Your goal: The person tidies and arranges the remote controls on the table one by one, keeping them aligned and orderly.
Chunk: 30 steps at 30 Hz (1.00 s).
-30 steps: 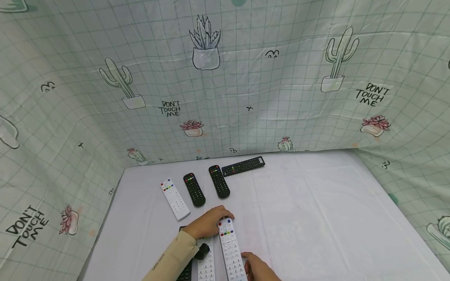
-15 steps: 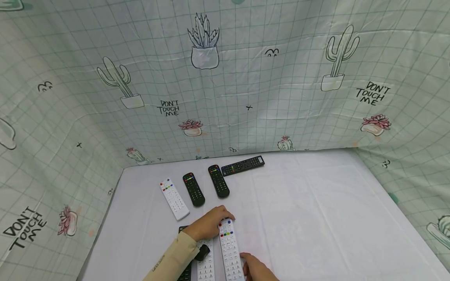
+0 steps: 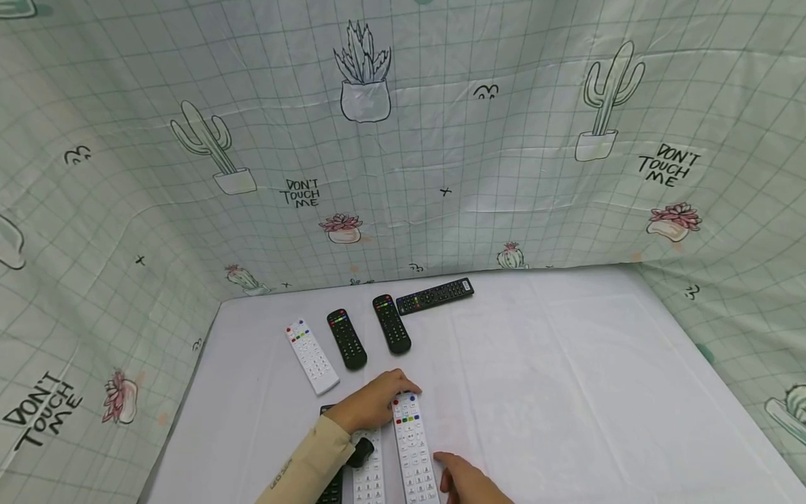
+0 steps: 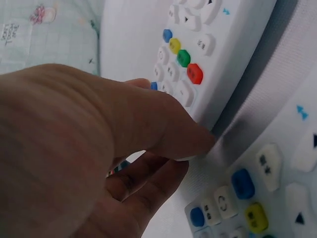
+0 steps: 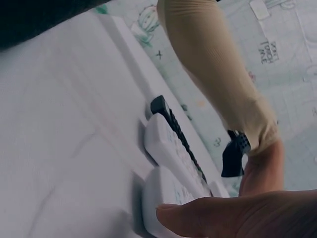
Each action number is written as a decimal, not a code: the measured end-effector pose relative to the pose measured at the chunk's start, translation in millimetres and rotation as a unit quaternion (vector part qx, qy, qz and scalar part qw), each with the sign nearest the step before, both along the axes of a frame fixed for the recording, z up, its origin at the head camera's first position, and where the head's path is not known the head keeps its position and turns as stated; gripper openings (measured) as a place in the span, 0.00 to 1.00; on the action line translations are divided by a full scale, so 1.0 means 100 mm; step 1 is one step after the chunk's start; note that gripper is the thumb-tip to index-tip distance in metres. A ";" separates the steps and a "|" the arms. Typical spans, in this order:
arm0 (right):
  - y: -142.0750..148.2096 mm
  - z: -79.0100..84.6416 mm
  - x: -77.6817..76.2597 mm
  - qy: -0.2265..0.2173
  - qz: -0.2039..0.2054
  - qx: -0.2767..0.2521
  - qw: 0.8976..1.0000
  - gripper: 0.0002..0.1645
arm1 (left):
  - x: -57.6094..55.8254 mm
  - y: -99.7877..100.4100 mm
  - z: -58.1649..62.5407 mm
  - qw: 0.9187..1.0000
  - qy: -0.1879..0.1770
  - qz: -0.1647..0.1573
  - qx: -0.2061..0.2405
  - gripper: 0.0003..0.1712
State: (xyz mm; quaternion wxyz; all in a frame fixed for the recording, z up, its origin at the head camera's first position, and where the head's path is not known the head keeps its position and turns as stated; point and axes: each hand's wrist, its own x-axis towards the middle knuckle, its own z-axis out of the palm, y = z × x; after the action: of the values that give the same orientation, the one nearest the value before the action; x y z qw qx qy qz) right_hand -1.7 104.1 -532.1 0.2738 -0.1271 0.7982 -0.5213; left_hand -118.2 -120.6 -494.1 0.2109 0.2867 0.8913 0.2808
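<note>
Left hand (image 3: 371,400): pinching the remote (image 3: 414,455) at its far left corner, my thumb along the side edge, a finger over the far end. The remote is white, face up at the near edge of the head view, far end tipped slightly left; its near end runs off the frame. Right hand (image 3: 469,481): beside the remote's right edge, index reaching toward it, other fingers tucked in; cannot tell whether it grips. My right wrist view shows one digit across the side of the remote, contact unclear.

Just left of it, a second white remote (image 3: 369,479), roughly parallel, then a black remote (image 3: 331,490); my left sleeve (image 3: 308,462) and a black wrist device (image 3: 361,451) hide parts of these.

Farther back on the white-covered bench (image 3: 567,385), left to right: a third white remote (image 3: 313,357), two rounded black remotes (image 3: 347,339), and a slanted black remote (image 3: 434,296), its left end just beside the nearer rounded one. Behind: cactus-print cloth (image 3: 447,192)
</note>
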 end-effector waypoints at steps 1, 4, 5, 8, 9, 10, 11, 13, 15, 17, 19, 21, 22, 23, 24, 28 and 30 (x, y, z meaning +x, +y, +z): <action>0.02 0.01 -0.01 -0.004 -0.002 -0.001 1.000 0.49 | 0.00 0.00 0.01 1.000 0.000 0.001 0.002 0.34; 0.10 0.06 -0.05 -0.003 -0.005 -0.014 1.000 0.50 | -0.02 -0.02 0.05 1.000 0.004 0.003 0.008 0.33; 0.13 0.07 -0.06 0.002 -0.003 -0.022 1.000 0.51 | -0.03 -0.03 0.06 1.000 0.005 0.004 0.013 0.33; 0.22 0.13 -0.11 0.022 0.002 -0.031 0.999 0.49 | -0.06 -0.05 0.11 1.000 0.009 0.013 0.025 0.31; 0.25 0.14 -0.13 0.035 0.005 -0.030 0.999 0.48 | -0.07 -0.05 0.13 0.999 0.011 0.018 0.034 0.30; 0.27 0.16 -0.15 0.047 0.006 -0.029 0.998 0.48 | -0.08 -0.06 0.14 0.999 0.015 0.023 0.040 0.28; 0.30 0.17 -0.17 0.057 0.004 -0.023 0.998 0.48 | -0.09 -0.06 0.15 0.998 0.020 0.027 0.048 0.27; 0.34 0.20 -0.22 0.077 -0.002 -0.008 0.997 0.47 | -0.11 -0.05 0.16 0.997 0.031 0.040 0.065 0.24; 0.37 0.23 -0.27 0.092 -0.012 0.002 0.996 0.47 | -0.14 -0.04 0.15 0.995 0.041 0.054 0.080 0.23; 0.40 0.25 -0.33 0.100 -0.027 0.015 0.995 0.47 | -0.18 -0.01 0.14 0.992 0.049 0.070 0.096 0.22; 0.43 0.28 -0.40 0.109 -0.041 0.025 0.993 0.47 | -0.23 0.02 0.14 0.988 0.054 0.088 0.113 0.22; 0.45 0.29 -0.48 0.117 -0.056 0.034 0.991 0.47 | -0.28 0.07 0.14 0.984 0.057 0.108 0.128 0.21; 0.46 0.30 -0.53 0.120 -0.063 0.037 0.990 0.46 | -0.30 0.09 0.15 0.982 0.060 0.117 0.133 0.21; 0.48 0.31 -0.58 0.125 -0.069 0.041 0.989 0.46 | -0.32 0.12 0.16 0.980 0.063 0.127 0.137 0.21; 0.49 0.32 -0.63 0.130 -0.077 0.045 0.988 0.46 | -0.33 0.15 0.17 0.979 0.066 0.138 0.137 0.21; 0.55 0.36 -0.84 0.146 -0.101 0.060 0.982 0.44 | -0.41 0.25 0.18 0.972 0.080 0.176 0.131 0.22; 0.58 0.38 -0.94 0.156 -0.109 0.070 0.979 0.43 | -0.44 0.30 0.19 0.968 0.082 0.196 0.131 0.22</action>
State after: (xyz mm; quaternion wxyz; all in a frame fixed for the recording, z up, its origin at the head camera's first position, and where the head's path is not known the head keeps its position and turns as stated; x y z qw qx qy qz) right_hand -95.4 161.8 -494.6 0.0958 -0.0998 0.8745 -0.4649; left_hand -162.4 -90.3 -475.3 0.0383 0.1540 0.8996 0.4068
